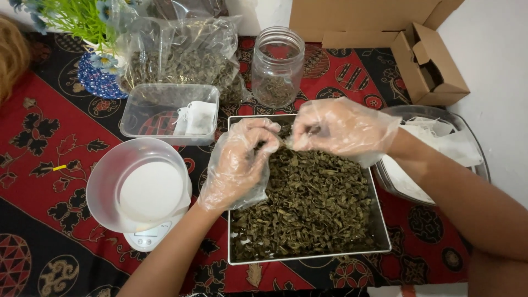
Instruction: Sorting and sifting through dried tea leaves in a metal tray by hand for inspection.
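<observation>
A square metal tray point(381, 231) full of dried green leaves point(308, 209) lies in front of me. Both my hands wear loose clear plastic gloves and hover over the tray's far end. My left hand point(242, 162) has its fingers curled, pinching something small near the fingertips. My right hand point(335, 129) is closed, pinching a small item between thumb and fingers. The two hands almost meet; what they pinch is too small and hidden to name.
A clear bowl point(137, 184) sits on a white kitchen scale point(148, 237) at left. Behind are a clear plastic box point(170, 113) with small white sachets, a bag of dried leaves point(181, 55), a glass jar point(276, 66), a cardboard box point(429, 63), and a container of white sachets point(434, 143) at right.
</observation>
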